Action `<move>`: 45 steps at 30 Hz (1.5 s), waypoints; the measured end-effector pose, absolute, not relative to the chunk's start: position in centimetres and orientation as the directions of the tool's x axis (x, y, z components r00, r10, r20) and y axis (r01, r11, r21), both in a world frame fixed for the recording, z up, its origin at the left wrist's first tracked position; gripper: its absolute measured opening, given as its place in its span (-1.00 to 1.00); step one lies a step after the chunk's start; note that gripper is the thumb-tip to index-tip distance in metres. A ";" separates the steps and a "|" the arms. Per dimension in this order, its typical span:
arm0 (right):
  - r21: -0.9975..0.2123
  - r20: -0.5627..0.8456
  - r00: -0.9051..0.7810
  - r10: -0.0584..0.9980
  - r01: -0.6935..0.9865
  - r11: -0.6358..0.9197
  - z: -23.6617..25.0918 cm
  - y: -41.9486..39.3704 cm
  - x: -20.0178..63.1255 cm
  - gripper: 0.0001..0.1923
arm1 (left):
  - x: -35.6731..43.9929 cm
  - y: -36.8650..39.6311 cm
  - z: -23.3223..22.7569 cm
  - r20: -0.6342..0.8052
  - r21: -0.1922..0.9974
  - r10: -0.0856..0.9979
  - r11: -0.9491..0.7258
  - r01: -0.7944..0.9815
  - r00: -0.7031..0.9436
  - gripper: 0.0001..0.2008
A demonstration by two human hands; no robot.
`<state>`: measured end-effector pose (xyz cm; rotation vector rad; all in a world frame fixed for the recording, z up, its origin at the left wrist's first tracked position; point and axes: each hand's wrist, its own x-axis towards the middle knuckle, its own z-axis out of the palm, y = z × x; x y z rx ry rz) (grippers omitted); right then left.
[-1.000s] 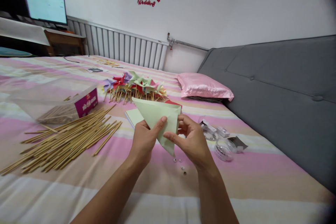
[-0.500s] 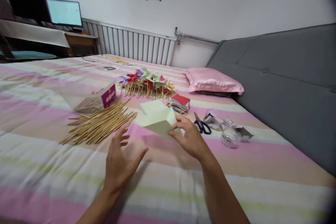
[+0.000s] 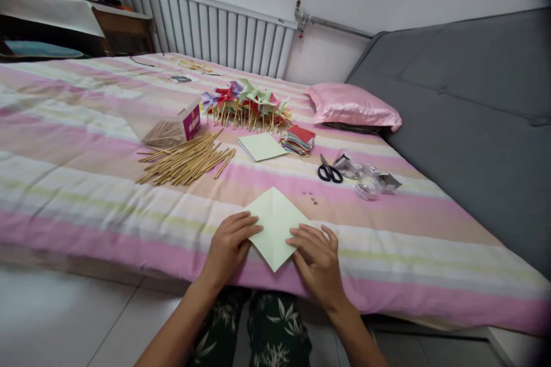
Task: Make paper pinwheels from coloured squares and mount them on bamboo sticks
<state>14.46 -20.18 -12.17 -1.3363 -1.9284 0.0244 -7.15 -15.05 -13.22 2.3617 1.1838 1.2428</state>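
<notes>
- We're at the bed [image 3: 86,143] with its striped pink cover, a grey headboard [image 3: 465,97] off to our right
- Bamboo sticks [image 3: 187,159] piled mid-bed, finished pinwheels [image 3: 245,103] behind them
- Pale green paper [image 3: 278,226], diamond-wise, lies flat near the bed's front edge
- Our left hand [image 3: 230,243] and right hand [image 3: 318,258] press flat on its lower corners, fingers spread, gripping nothing
- Scissors [image 3: 329,172] well beyond

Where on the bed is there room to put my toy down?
Bare striped cover lies left of the left hand, below the wooden sticks, and right of the right hand, below the tape rolls. It is crowded from the pinwheels across to the scissors.
</notes>
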 end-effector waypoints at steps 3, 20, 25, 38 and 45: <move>-0.541 0.501 -0.114 0.858 0.733 0.413 -12.2 -19.3 15.9 -0.78 | -7.2 -14.6 -13.2 0.570 0.540 0.749 -0.652 0.533 0.339 -0.72; -0.739 0.299 0.166 0.940 0.663 0.117 -12.8 -16.5 14.9 -0.69 | -6.4 -13.6 -12.3 0.447 0.706 0.894 -0.351 0.615 -0.003 -0.71; -0.665 0.290 0.182 0.939 0.744 0.062 -13.0 -16.2 14.2 -0.71 | -6.1 -13.8 -12.7 0.480 0.607 0.870 -0.235 0.759 -0.114 -0.70; -0.578 0.335 0.266 0.904 0.815 -0.025 -13.9 -15.8 13.4 -0.78 | -5.7 -13.3 -13.4 0.537 0.477 0.835 -0.186 0.859 -0.118 -0.71; -0.589 0.313 0.278 0.908 0.807 -0.044 -13.7 -15.8 13.3 -0.76 | -5.4 -12.8 -13.4 0.505 0.442 0.850 -0.107 0.891 -0.148 -0.70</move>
